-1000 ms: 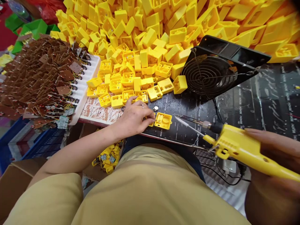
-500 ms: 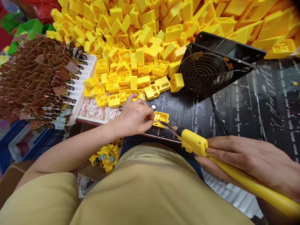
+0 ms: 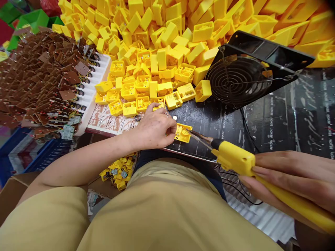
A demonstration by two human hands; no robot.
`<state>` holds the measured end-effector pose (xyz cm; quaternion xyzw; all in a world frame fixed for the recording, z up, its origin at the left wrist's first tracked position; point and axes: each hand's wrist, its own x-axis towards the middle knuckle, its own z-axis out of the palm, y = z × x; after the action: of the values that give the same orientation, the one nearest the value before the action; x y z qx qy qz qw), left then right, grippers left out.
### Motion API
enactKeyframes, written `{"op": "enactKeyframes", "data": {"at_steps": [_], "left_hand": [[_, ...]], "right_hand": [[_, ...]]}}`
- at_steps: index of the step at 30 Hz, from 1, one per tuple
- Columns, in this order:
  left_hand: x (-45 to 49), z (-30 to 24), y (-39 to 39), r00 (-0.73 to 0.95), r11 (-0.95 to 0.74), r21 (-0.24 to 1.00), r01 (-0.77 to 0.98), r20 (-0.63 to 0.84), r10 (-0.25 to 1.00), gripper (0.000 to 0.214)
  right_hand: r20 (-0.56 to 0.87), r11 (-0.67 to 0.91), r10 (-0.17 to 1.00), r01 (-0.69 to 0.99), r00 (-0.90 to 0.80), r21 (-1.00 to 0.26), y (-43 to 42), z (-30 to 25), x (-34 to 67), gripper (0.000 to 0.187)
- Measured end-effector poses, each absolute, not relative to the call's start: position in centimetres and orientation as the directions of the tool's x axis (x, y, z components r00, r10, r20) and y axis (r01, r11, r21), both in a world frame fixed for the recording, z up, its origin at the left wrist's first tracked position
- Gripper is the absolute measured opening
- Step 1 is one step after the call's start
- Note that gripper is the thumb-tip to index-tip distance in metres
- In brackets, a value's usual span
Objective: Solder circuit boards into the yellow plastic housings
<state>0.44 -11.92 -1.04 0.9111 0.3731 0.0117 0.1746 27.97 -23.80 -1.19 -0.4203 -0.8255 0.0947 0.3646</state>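
left hand (image 3: 154, 129): fingers pinch yellow case (image 3: 183, 134) edge | right hand (image 3: 293, 177): fingers grip soldering iron (image 3: 235, 160), tip at case

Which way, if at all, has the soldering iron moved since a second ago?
Yes. Against the fan, the soldering iron in the right hand has shifted left, its tip now at the yellow case that the left hand holds.

Mustard-yellow top (image 3: 170, 209), short sleeve (image 3: 47, 216); small ring (image 3: 166, 113) on left grip (image 3: 154, 127).

Yellow casing (image 3: 183, 132), yellow soldering iron (image 3: 235, 161), black fan (image 3: 239, 81), brown boards (image 3: 39, 80).
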Motion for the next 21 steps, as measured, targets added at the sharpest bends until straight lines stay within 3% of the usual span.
{"op": "enactKeyframes", "data": {"at_steps": [4,8,12,15,17,21], "left_hand": [[0.4,-1.3,-12.0,0.731,-0.672,0.319,0.668,-0.11,0.674,0.014],[-0.2,-0.9,-12.3,0.735,-0.695,0.311,0.648,-0.017,0.678,0.015],[-1.0,-0.3,-11.7,0.567,-0.572,0.311,0.759,0.117,0.815,0.037],[-1.0,-0.7,-10.8,0.539,-0.531,0.271,0.803,0.048,0.841,0.028],[-0.9,-1.2,-10.5,0.586,-0.553,0.322,0.768,-0.006,0.81,0.018],[-1.0,-1.6,-10.8,0.624,-0.547,0.527,0.65,0.041,0.78,0.015]], "right_hand": [[0.509,0.648,0.751,0.617,-0.42,-0.447,-23.9,-1.6,28.4,0.025],[0.487,0.532,0.827,0.672,-0.28,-0.515,-24.0,-2.4,28.2,0.035],[0.521,0.504,0.815,0.752,-0.253,-0.424,-24.0,-3.5,28.2,0.061],[0.501,0.525,0.81,0.759,-0.305,-0.386,-23.8,-3.7,28.1,0.067],[0.523,0.518,0.801,0.774,-0.291,-0.363,-23.7,-3.5,27.9,0.065],[0.544,0.48,0.808,0.791,-0.228,-0.38,-23.9,-3.6,27.6,0.06]]}}
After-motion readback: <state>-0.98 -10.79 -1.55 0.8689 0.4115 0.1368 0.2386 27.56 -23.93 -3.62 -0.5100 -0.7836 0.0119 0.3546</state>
